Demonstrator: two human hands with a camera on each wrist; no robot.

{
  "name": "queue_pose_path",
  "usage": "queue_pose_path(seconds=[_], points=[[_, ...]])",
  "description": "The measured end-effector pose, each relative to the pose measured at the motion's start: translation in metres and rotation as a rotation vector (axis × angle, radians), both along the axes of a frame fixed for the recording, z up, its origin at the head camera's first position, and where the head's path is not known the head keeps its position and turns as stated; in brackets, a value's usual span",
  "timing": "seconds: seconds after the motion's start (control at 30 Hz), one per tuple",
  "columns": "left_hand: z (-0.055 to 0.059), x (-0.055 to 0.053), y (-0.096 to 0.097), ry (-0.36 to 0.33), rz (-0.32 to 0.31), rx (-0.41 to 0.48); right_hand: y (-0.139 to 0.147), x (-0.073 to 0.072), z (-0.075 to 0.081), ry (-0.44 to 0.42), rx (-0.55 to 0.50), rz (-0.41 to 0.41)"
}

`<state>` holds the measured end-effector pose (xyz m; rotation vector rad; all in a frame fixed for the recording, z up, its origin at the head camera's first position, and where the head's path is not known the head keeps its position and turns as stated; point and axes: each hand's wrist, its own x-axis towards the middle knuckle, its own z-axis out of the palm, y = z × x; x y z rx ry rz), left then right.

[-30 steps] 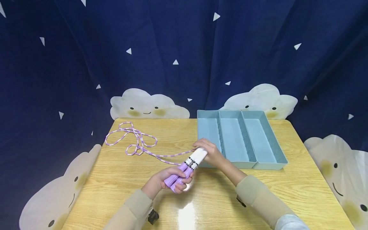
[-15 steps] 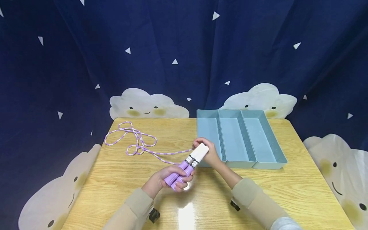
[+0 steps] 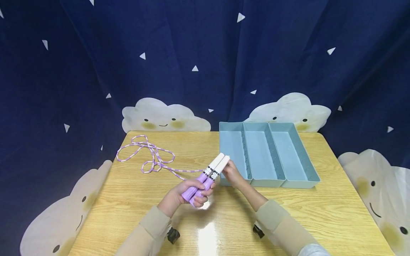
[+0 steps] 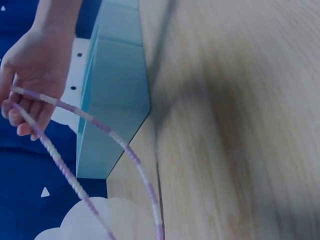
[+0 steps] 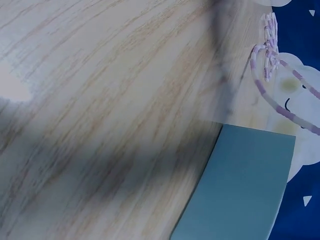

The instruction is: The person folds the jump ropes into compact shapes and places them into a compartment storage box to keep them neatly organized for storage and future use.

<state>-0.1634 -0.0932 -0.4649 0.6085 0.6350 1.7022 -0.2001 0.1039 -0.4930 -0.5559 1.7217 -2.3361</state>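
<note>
A jump rope with purple-and-white beads [image 3: 189, 171] trails from the hands to a loose tangle on the table's left. My left hand [image 3: 175, 195] grips its two purple handles [image 3: 193, 191] side by side, their white ends [image 3: 221, 165] tilted up to the right. Partly behind those ends, my right hand [image 3: 233, 175] shows in the head view. In the left wrist view, the right hand [image 4: 42, 65] pinches two strands of the beaded rope [image 4: 102, 126] between thumb and fingers. Neither hand appears in the right wrist view, where a rope loop [image 5: 280, 109] hangs at the right.
Three long blue-grey bins [image 3: 267, 182] stand side by side at the back right, close beyond the right hand. The wooden table [image 3: 128, 213] ends at a dark blue curtain [image 3: 179, 42] with cloud shapes along its back and sides.
My right hand has slid off the tips of the white ends to a place partly behind them. Both handles have shifted slightly up and left in my left hand's grip.
</note>
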Motion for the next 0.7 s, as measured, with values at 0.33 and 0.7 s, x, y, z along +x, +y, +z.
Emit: queue_pose_path(seconds=[0.33, 0.7], points=[[0.005, -0.008, -0.006, 0.011, 0.045, 0.065, 0.000, -0.004, -0.005, 0.032, -0.001, 0.085], [0.005, -0.015, -0.011, 0.012, 0.078, 0.090, 0.003, -0.005, -0.012, 0.078, -0.020, 0.149]])
